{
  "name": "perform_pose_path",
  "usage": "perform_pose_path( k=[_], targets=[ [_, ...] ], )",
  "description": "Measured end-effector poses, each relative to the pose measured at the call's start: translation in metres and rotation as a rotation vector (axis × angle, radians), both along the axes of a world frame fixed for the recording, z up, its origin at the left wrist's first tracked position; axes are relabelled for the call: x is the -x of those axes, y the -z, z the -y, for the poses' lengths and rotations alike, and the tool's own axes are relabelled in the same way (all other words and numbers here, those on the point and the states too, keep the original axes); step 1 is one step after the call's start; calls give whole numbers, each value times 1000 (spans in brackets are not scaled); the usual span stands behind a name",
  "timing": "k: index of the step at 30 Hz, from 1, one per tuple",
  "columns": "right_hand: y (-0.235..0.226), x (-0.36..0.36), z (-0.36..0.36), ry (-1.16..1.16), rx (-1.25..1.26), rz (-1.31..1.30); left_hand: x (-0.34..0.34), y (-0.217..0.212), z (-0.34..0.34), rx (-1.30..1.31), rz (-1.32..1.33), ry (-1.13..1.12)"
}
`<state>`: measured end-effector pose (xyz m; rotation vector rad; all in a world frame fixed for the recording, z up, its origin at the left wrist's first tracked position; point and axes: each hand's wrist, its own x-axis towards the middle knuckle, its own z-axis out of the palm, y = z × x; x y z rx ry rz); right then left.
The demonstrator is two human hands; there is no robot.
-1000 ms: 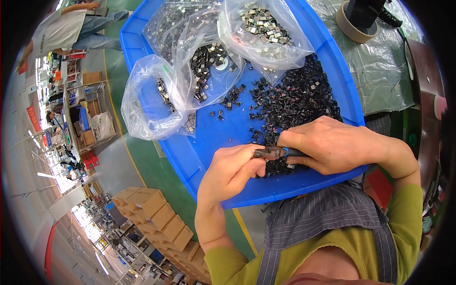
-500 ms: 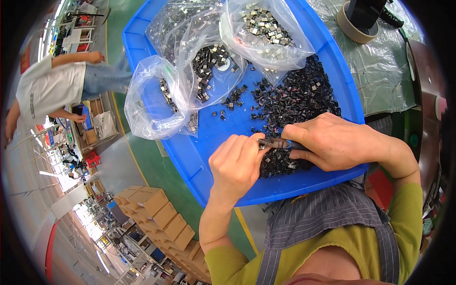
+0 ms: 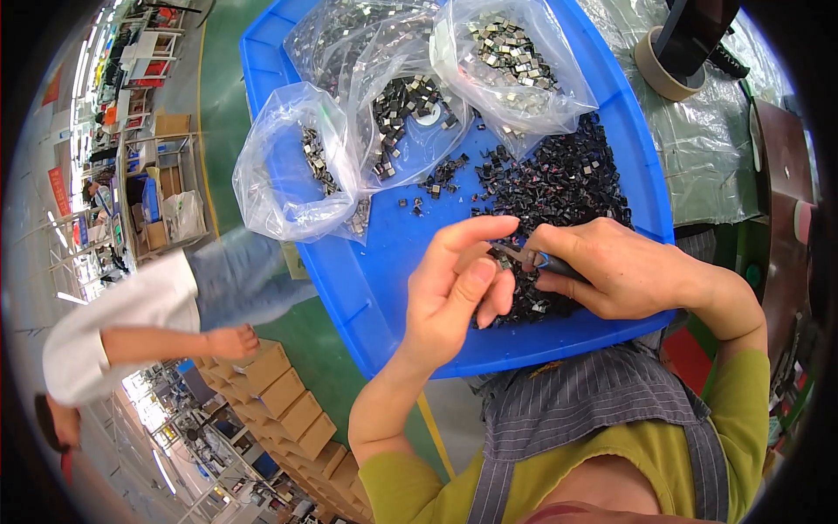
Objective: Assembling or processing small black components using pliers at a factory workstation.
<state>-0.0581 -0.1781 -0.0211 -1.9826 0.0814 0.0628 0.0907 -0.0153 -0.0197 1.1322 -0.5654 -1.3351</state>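
Observation:
My right hand [image 3: 615,266] is closed round pliers [image 3: 553,264] with dark, blue-edged handles, their jaws pointing left. Just left of the jaws is my left hand [image 3: 454,293], its index finger stretched and its thumb apart from it, the other fingers curled. I see nothing held in it. Both hands are over a blue plastic tray [image 3: 349,319]. Under and beyond them spreads a heap of small black plastic pieces [image 3: 567,179]. Clear bags hold small metal-faced parts: one bag [image 3: 292,205] at the tray's left, one bag [image 3: 572,87] at the far right, and another between them.
At the far right, a roll of tan tape [image 3: 676,74] sits on a film-covered table [image 3: 698,157]. Stacked cardboard boxes [image 3: 284,393] stand on the floor at lower left. Another person [image 3: 131,323] is at the left, beyond the tray.
My left hand's fingers have come away from the plier jaws and spread apart. The right hand still grips the pliers. The other person has moved nearer, down the left side.

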Motion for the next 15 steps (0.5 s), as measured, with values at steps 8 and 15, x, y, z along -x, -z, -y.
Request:
perform_pose_path(
  k=[8,15],
  targets=[
    [-10,-1,7,-52,-382,-204,6,1,2,172,461,-33],
    [2,0,2,6,-232,-82,14,-5,2,86,619,-138]
  ],
)
